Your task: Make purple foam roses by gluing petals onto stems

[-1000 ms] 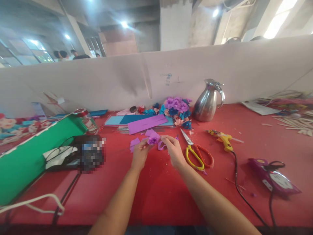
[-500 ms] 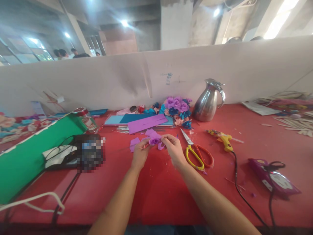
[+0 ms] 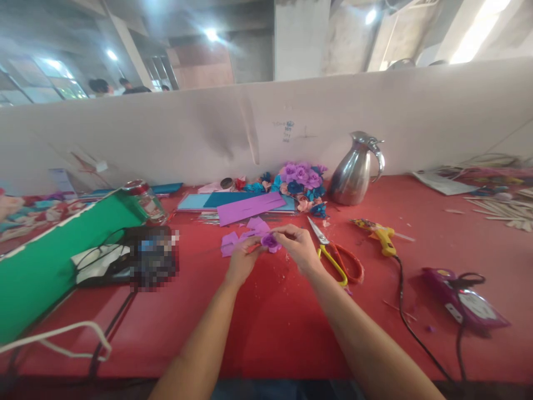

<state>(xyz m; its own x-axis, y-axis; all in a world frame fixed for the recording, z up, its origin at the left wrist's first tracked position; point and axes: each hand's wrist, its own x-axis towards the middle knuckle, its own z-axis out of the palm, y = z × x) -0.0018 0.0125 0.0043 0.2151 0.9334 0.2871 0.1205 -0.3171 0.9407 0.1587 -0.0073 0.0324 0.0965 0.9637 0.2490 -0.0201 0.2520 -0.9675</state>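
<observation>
Fingers of the left hand (image 3: 242,263) and right hand (image 3: 300,249), both bare, meet just below the centre of the frame at a purple paper flower (image 3: 271,242). The left thumb and fingertips are nearly together, gripping the flower's left edge. The right thumb and forefinger are pinched at its upper right, the other fingers curled alongside; how tightly either hand presses, I cannot tell. The forearms reach up from the bottom edge over a red table (image 3: 266,328).

Loose purple paper pieces (image 3: 230,243) lie just beside the left hand. Above them, at mid-frame, a long purple strip (image 3: 250,208) rests slantwise across blue sheets (image 3: 194,203). Touching the right end of these is a heap of paper flowers (image 3: 300,176) in purple, blue and pink, with a steel jug (image 3: 350,175) standing upright to its right.

Right of the right hand, scissors (image 3: 327,243) lie with blades pointing to the upper left, one handle loop yellow, the other red. Further right is a yellow glue gun (image 3: 386,240) with a black cord; at lower right, a dark purple packet (image 3: 462,300).

On the left side, a red-lidded jar (image 3: 146,204) leans near a green panel (image 3: 83,250). A pale partition (image 3: 166,139) crosses the whole width behind the table; over it, at upper left, show a few people's heads (image 3: 100,86).
</observation>
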